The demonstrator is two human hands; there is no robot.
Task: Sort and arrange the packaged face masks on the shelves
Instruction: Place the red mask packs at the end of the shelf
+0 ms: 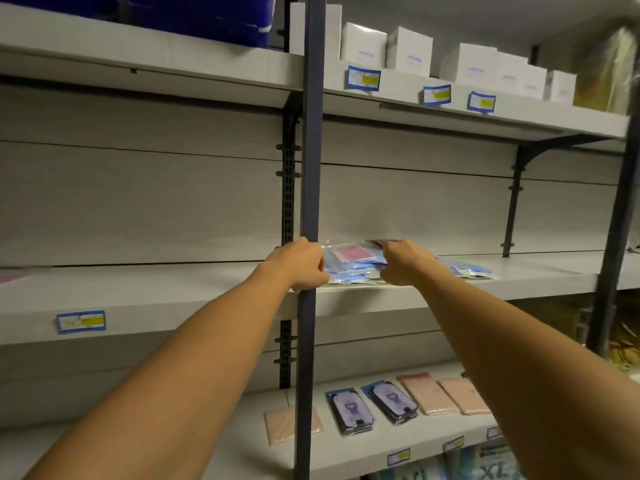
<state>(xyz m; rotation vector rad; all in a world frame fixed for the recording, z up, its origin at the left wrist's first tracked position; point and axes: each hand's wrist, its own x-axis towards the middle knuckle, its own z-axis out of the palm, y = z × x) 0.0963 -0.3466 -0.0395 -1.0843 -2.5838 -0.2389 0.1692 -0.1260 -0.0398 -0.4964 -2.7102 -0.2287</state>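
You've got a stack of blue mask packets (351,263) on the middle shelf (450,296), just right of the dark upright post (310,168), with a pink-labelled packet on top. Your left hand (299,266) is curled round the stack's left end, right beside the post, and your right hand (403,263) is curled round its right end, so the pile sits gripped between both hands. Whether it's lifted or resting on the shelf, I can't tell. Just right of your right hand, another blue packet (472,270) lies flat on the same shelf. Down on the lower shelf (346,459), near you, there's a row laid out: a pale pink packet (282,426) partly behind the post, two dark packets with printed fronts (372,410), then two more pink packets (446,394) to the right. Up top, white boxes (450,62) line the upper shelf (519,116), blue-edged price tags (363,77) along its front. One more tag (80,322) sits on the middle shelf's left edge.
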